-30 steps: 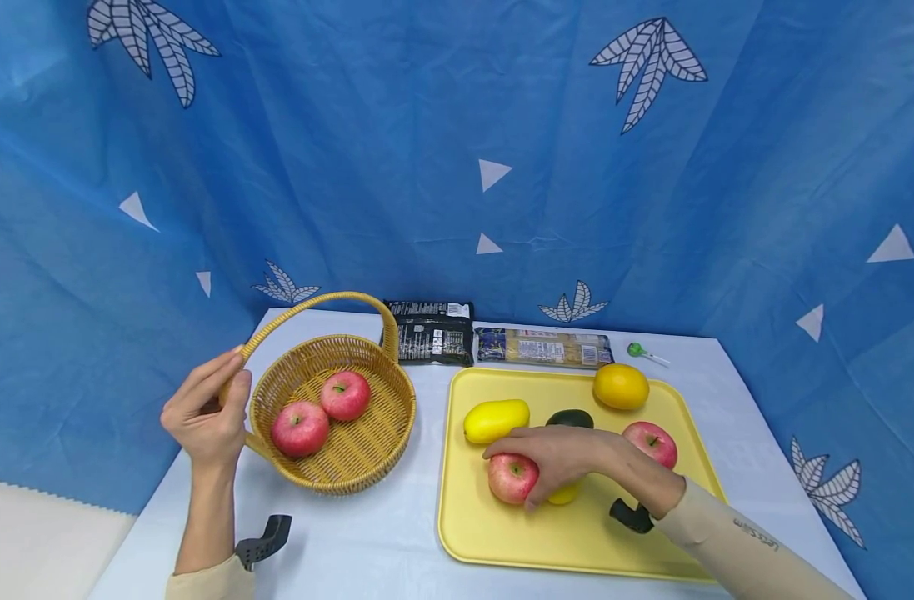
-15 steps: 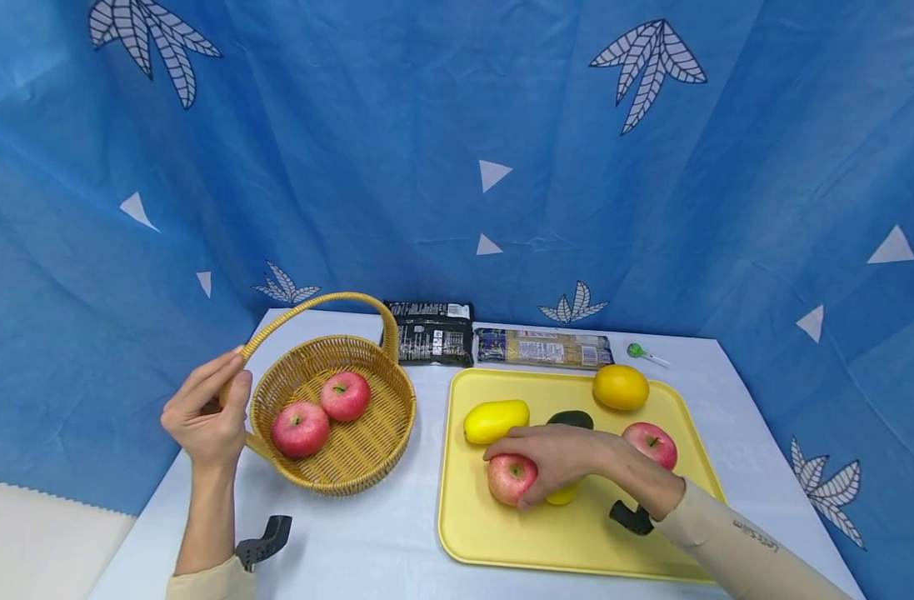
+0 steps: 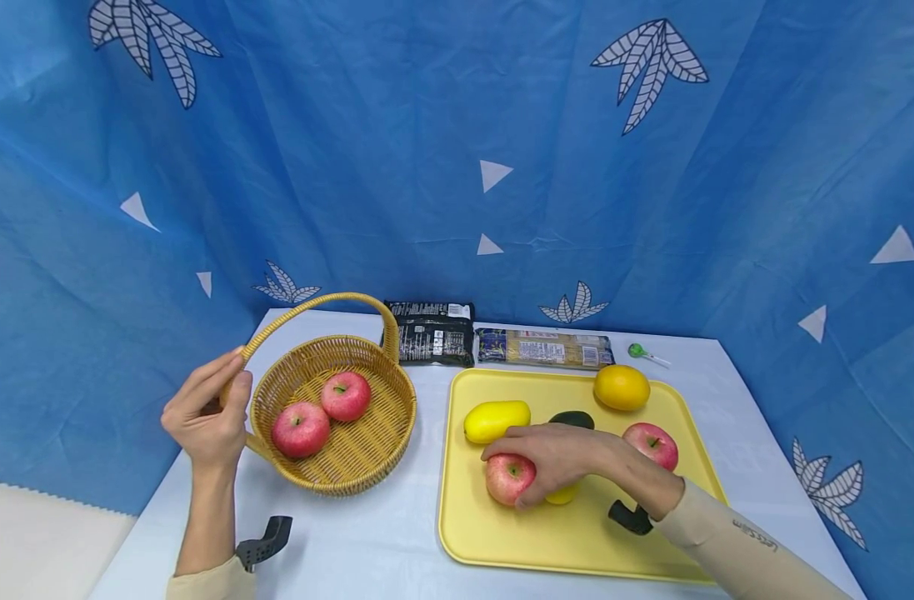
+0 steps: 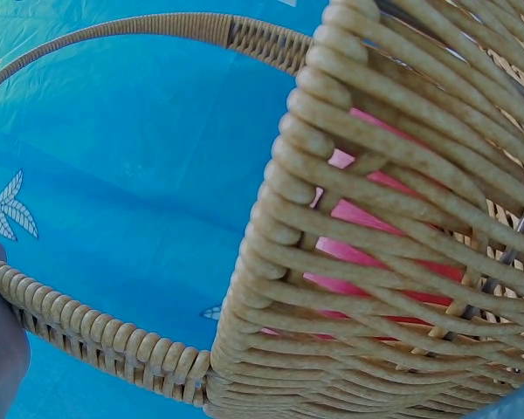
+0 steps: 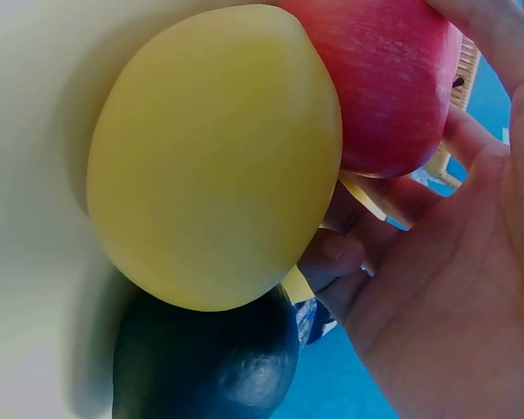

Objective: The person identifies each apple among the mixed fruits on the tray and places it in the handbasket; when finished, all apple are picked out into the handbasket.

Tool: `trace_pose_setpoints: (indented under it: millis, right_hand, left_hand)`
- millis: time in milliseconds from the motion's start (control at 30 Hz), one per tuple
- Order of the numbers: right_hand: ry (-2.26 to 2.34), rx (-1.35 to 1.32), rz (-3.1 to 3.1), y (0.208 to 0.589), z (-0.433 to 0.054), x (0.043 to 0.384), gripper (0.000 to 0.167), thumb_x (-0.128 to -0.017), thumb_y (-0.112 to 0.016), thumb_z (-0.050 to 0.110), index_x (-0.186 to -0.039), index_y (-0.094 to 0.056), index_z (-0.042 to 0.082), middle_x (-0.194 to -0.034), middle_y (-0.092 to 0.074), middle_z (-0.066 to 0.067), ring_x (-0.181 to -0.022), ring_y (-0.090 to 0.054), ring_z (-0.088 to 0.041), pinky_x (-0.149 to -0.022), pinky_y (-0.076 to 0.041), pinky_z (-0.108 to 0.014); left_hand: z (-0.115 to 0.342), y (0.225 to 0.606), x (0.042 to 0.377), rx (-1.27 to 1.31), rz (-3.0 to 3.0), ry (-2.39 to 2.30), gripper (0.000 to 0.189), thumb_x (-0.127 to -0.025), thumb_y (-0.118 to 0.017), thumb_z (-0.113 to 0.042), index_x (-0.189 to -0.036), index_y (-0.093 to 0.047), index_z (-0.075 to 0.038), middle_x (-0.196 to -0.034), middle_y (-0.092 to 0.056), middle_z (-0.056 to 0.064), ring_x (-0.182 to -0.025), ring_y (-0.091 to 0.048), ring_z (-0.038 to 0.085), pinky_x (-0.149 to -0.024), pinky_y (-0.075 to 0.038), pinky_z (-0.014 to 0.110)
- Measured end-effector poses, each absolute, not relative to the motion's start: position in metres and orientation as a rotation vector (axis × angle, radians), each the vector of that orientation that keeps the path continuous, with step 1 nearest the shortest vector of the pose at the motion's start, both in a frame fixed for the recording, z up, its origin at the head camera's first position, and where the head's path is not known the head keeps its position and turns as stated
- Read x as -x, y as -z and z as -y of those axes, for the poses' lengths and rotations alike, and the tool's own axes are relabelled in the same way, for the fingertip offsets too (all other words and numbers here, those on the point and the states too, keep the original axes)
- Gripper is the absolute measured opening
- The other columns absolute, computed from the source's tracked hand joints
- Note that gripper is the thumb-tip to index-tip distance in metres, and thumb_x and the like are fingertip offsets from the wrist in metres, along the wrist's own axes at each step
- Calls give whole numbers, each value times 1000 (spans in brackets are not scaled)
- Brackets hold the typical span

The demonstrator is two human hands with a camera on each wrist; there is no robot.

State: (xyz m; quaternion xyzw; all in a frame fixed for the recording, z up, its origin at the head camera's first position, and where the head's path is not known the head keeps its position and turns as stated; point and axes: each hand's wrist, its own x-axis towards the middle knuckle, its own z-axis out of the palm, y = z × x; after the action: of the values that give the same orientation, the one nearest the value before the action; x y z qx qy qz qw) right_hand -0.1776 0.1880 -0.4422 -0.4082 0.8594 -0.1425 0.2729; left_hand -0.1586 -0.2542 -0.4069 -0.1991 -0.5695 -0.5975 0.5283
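Note:
My left hand (image 3: 209,412) grips the arched handle (image 3: 314,302) of a round wicker basket (image 3: 382,467) on its left side. Inside the basket lie two red apples, one at the left (image 3: 301,430) and one further back (image 3: 346,396). On the yellow tray (image 3: 516,550) my right hand (image 3: 557,457) holds another red apple (image 3: 510,480), thumb on the near side and fingers over the far side. The right wrist view shows a yellow fruit (image 5: 214,157) right beside that apple, and a dark green fruit (image 5: 210,353) below it.
A yellow oblong fruit (image 3: 496,421), a yellow round fruit (image 3: 621,387) and a red apple (image 3: 651,446) also lie on the tray. Behind stand a black package (image 3: 434,333), a noodle-like pack (image 3: 544,347) and a green lollipop (image 3: 636,350) before the blue curtain (image 3: 427,125).
The apple under my right hand has shifted very slightly left, with the hand. My left hand and the basket have stayed in place.

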Motion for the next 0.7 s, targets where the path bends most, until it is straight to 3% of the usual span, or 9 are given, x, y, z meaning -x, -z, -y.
trace_pose_setpoints:
  millis: [333, 700]
  right_hand:
    - [375, 1104, -2320, 441, -187, 178, 68, -79, -73, 62, -140, -52, 43, -126, -56, 18, -99, -56, -5, -87, -51, -32]
    - [375, 1102, -2318, 440, -186, 176, 69, -79, -72, 63, -141, -51, 43, -125, -56, 18, -98, -57, -4, -87, -52, -31]
  left_hand:
    - [256, 410, 160, 474, 1355, 1431, 18, -76, -67, 16, -92, -69, 24, -102, -74, 24, -85, -73, 15, -69, -54, 12]
    - [253, 406, 157, 474, 1364, 1423, 17, -77, -67, 16, -92, -70, 22, -102, -75, 24, -88, -74, 15, -73, -55, 13]
